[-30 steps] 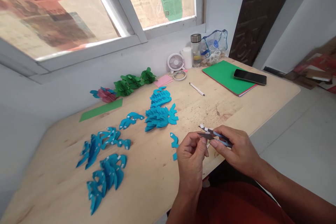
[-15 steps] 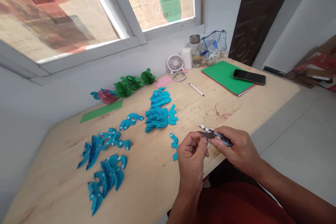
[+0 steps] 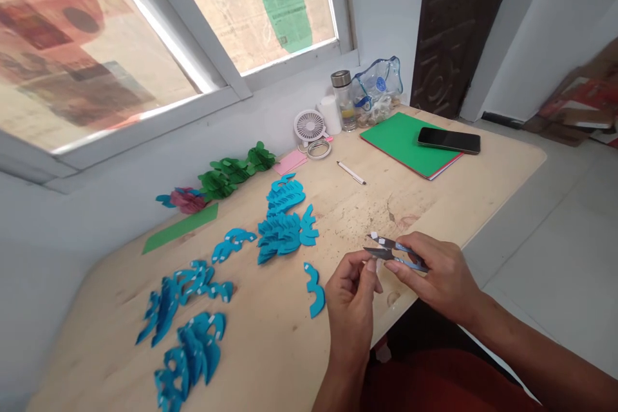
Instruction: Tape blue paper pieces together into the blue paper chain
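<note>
In my right hand [image 3: 437, 270] is a pair of thread snips [image 3: 403, 252], blades slightly apart and pointing left. Small white squares [image 3: 374, 235] stick to the upper blade. My left hand [image 3: 355, 290] is closed in a pinch just under the blade tips, on a thin white strip [image 3: 378, 265] mostly hidden by the fingers. Beside that hand lies a blue scalloped paper piece [image 3: 316, 299] with a white square at its top. Further left are several blue paper pieces [image 3: 197, 341] dotted with white squares, and a stack of blue cut paper [image 3: 280, 238].
Along the wall stand green paper clusters [image 3: 232, 170], a small white fan [image 3: 309, 125], a tape roll [image 3: 319, 150], a glass bottle [image 3: 343, 100] and a clear bag [image 3: 379, 87]. A white pen [image 3: 351, 172], green sheets [image 3: 400, 141] and a phone [image 3: 449, 140] lie on the table.
The snips' blades have spread further apart. My view has shifted, so the table things appear lower and more to the left. My left hand keeps its pinch.
</note>
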Tool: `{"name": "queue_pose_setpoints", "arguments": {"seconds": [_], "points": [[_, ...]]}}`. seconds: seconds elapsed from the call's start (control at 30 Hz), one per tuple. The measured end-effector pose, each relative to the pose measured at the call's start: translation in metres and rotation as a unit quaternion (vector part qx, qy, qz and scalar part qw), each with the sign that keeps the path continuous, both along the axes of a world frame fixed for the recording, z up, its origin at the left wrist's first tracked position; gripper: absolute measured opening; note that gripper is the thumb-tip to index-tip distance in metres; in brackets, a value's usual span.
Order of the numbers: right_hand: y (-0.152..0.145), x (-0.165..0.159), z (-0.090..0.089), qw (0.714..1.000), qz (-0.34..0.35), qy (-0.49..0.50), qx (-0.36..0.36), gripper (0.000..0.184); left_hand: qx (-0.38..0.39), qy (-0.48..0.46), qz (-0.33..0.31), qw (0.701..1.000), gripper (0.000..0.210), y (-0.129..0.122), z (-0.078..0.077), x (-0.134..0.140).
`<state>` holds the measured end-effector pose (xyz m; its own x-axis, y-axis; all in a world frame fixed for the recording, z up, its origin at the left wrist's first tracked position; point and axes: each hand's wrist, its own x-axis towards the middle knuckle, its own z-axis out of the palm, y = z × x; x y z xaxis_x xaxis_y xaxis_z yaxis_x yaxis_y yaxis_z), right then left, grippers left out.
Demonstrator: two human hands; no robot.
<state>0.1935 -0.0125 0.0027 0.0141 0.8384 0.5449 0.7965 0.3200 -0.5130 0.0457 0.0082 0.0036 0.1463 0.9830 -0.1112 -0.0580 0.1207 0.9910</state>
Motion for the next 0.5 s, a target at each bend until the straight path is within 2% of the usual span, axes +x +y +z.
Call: {"name": "queue_pose_setpoints", "arguments": {"seconds": [0.13, 0.2, 0.3, 0.43, 0.5], "points": [[0.004, 0.019, 0.001, 0.999, -0.025, -0.004, 0.019, 0.025, 0.092, 0.09, -0.041, 0.991, 0.015, 0.023, -0.009, 0.016], [0.004, 0.03, 0.001, 0.999, -0.04, -0.006, 0.024, 0.024, 0.151, 0.18, -0.068, 0.97, 0.02, 0.038, -0.013, 0.028], [0.002, 0.047, -0.002, 0.996, -0.076, -0.019, 0.034, 0.024, 0.231, 0.334, -0.114, 0.907, 0.024, 0.062, -0.018, 0.053], [-0.004, 0.066, -0.009, 0.992, -0.119, -0.031, 0.027, 0.025, 0.285, 0.492, -0.172, 0.805, 0.031, 0.089, -0.024, 0.093], [-0.007, 0.073, -0.013, 0.991, -0.13, -0.031, 0.023, 0.024, 0.297, 0.502, -0.185, 0.791, 0.031, 0.1, -0.028, 0.113]]}}
